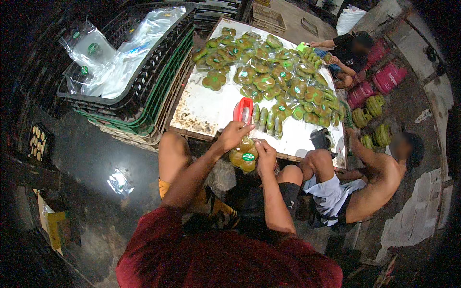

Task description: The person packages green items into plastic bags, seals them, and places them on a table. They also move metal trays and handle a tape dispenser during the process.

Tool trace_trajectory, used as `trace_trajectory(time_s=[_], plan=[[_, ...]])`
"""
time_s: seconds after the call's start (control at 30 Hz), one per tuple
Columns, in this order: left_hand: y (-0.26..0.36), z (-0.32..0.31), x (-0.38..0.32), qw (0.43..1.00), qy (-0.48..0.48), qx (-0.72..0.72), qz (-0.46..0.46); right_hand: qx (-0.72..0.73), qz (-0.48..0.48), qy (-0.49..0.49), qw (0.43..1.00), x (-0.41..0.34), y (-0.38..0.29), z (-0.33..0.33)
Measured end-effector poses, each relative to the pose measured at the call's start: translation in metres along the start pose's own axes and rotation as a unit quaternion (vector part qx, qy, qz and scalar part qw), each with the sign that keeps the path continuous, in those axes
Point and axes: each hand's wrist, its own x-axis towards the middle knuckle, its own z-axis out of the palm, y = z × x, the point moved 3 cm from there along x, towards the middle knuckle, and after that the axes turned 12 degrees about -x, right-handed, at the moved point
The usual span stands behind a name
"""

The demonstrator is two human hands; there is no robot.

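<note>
My left hand [233,135] pinches the top of a clear plastic bag close to a red tape dispenser [243,111] at the near edge of the white table. Rounded green-brown fruits fill the bag [246,154], which bears a green label and hangs below the hands. My right hand [265,153] grips the bag's right upper side. Behind the dispenser, many similar bagged fruits [264,82] lie spread over the white tabletop [196,108]. Several slim green packed pieces [271,122] stand in a row just right of the dispenser.
Stacked plastic crates [144,118] stand left of the table; the top one holds clear plastic bags [111,68]. A black tape dispenser [321,139] sits at the table's near right. Two people [378,180] sit along the right side, near pink sacks [389,77] and green fruit bunches [360,118].
</note>
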Motion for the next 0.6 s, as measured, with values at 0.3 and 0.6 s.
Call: trace_trajectory(time_s=[0.3, 0.6], plan=[[-0.006, 0.004, 0.001, 0.987, -0.005, -0.161, -0.016, 0.130, 0.081, -0.022, 0.988, 0.000, 0.002, 0.001], [0.001, 0.008, -0.008, 0.998, -0.034, -0.018, 0.045, 0.081, -0.030, 0.073, 0.994, 0.020, 0.003, 0.000]])
